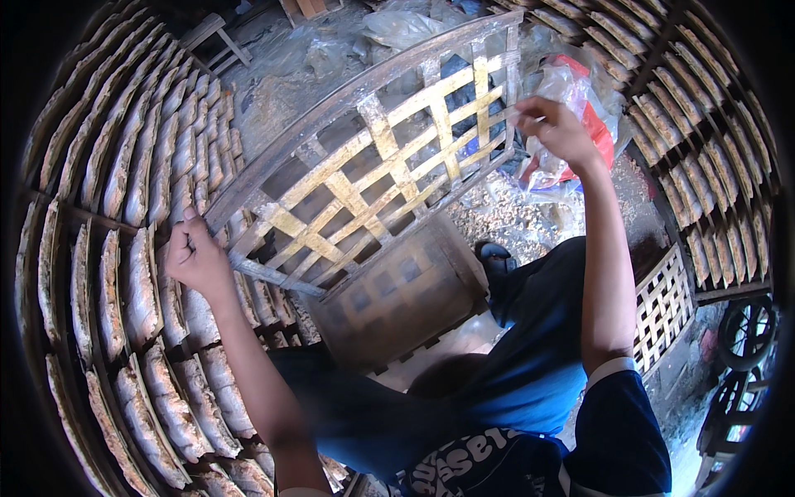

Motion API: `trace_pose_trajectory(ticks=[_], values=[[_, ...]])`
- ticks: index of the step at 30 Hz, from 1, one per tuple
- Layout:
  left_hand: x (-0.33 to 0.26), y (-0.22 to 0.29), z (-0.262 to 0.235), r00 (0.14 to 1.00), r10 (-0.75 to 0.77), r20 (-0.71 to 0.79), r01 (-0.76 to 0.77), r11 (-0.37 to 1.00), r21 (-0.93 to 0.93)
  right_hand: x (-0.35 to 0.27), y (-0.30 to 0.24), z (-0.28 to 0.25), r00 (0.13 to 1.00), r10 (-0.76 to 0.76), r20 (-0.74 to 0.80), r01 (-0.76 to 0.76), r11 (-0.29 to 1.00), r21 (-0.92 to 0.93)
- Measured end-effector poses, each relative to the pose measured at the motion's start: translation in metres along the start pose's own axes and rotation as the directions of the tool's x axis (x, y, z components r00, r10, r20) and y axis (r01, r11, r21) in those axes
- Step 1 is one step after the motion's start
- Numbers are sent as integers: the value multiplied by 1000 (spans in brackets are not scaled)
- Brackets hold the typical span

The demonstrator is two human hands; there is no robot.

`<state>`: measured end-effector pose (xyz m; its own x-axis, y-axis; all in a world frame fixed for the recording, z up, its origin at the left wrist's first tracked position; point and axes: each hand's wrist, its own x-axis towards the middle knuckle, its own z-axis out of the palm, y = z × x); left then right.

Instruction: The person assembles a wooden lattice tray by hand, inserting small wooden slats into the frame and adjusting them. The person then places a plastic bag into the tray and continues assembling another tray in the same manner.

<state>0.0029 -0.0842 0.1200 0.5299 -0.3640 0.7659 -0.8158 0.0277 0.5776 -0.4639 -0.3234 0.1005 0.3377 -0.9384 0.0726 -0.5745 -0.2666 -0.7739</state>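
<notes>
Item: one woven bamboo lattice rack (373, 178), its long axis slanting from my left hand (195, 257), fingers curled shut around its lower corner, up to my right hand (556, 126), fingers pinching its far upper edge, drying crackers (141, 290) stacked leftward.

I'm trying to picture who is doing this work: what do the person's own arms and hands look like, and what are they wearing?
Both forearms are bare, and neither the left hand nor the right hand wears a glove. No watch, ring or bracelet shows. The right arm comes out of a short dark navy sleeve with a white band at its hem. The shirt front is dark with white lettering.
</notes>
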Motion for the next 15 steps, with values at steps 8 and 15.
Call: trace_pose_trajectory(ticks=[8,15], values=[[0,1,-2,1000,-6,7,6,1000,14,-10,-37,68,928,-39,371,192,902,-386],[0,6,0,999,-48,23,48,999,-6,-42,-74,151,959,-263,108,284,898,-336]])
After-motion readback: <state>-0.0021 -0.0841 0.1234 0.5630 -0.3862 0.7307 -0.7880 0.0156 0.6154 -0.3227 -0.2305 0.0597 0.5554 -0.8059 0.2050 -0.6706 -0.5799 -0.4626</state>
